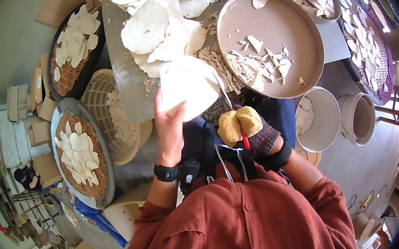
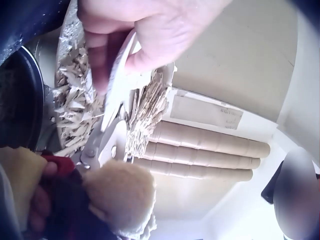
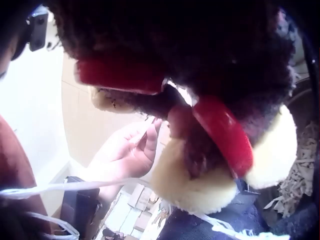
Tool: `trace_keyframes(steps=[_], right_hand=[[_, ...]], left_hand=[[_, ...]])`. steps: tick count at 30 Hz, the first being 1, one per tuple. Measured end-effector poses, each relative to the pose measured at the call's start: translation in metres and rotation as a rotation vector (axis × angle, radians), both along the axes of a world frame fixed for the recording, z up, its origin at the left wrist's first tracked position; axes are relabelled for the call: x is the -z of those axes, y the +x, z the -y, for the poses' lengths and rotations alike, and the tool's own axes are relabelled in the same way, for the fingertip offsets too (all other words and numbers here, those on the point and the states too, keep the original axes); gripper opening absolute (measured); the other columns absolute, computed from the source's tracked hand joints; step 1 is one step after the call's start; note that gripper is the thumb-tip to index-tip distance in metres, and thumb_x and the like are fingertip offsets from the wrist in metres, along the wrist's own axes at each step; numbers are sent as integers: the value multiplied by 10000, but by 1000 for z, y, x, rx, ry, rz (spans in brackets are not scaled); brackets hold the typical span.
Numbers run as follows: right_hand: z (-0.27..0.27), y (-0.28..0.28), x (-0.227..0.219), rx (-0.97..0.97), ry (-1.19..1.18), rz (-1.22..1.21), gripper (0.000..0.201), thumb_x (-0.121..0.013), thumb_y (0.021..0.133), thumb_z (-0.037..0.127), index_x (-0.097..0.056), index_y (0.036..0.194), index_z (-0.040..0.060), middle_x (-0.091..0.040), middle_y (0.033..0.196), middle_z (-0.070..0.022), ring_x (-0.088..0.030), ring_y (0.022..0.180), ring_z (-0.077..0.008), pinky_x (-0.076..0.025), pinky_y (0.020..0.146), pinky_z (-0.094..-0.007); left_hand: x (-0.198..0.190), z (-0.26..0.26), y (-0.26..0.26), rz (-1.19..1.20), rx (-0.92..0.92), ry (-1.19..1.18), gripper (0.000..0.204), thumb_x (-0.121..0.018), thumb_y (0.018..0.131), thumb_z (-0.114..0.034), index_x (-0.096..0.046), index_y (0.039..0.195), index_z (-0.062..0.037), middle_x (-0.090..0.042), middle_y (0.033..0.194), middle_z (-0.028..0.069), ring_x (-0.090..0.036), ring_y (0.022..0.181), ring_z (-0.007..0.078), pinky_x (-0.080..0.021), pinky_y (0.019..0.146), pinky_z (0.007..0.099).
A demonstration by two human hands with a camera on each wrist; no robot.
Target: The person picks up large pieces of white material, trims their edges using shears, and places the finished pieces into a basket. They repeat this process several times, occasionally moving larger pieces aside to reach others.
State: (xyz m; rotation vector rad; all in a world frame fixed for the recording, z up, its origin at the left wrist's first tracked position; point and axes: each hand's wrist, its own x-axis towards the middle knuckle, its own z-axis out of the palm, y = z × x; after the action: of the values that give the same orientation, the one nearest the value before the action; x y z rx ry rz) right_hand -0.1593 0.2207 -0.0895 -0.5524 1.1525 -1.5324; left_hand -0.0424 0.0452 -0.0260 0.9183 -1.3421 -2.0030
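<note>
My left hand (image 1: 170, 130) pinches a flat, pale white sheet (image 1: 187, 88) at its near edge, thumb on top. In my right hand (image 1: 265, 139), which wears a dark knit glove, I grip a pair of scissors (image 2: 92, 150) with red handles (image 3: 225, 135). Yellow foam pads (image 1: 230, 128) cover the gloved fingers around the handles. The scissor blades (image 1: 221, 89) lie along the sheet's right edge. Seen from the left wrist, the sheet stands edge-on and its lower end overlaps the blades. Beyond the sheet, a stack of similar pale sheets (image 1: 148, 29) lies on the metal table.
A round tray (image 1: 319, 42) with pale scraps stands at the table's right. Trimmed pieces (image 1: 78, 154) fill a woven tray at left, beside a plastic basket (image 1: 143, 136). Buckets (image 1: 328, 118) stand at right. Another person (image 1: 27, 176) is far left.
</note>
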Motion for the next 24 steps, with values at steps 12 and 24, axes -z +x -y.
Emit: trace_keyframes(steps=[12, 24], right_hand=[[4, -4, -3, -19, -58, 366, 232, -562, 896, 180, -575, 1053, 10, -630, 1039, -106, -605, 972, -181, -476, 867, -305], [11, -24, -19, -159, -84, -468, 296, -657, 717, 64, -599, 1004, 22, -642, 966, -119, -626, 877, -241, -475, 766, -282]], left_hand=[[4, -11, -12, 11, -125, -83, 624, -571, 841, 4, -267, 1369, -131, -469, 1227, 115, -574, 1005, 231, -566, 686, 340], [-3, 39, -12, 70, 215, 65, 647, -581, 835, -15, -235, 1377, -92, -499, 1194, 140, -611, 940, 222, -572, 619, 300]])
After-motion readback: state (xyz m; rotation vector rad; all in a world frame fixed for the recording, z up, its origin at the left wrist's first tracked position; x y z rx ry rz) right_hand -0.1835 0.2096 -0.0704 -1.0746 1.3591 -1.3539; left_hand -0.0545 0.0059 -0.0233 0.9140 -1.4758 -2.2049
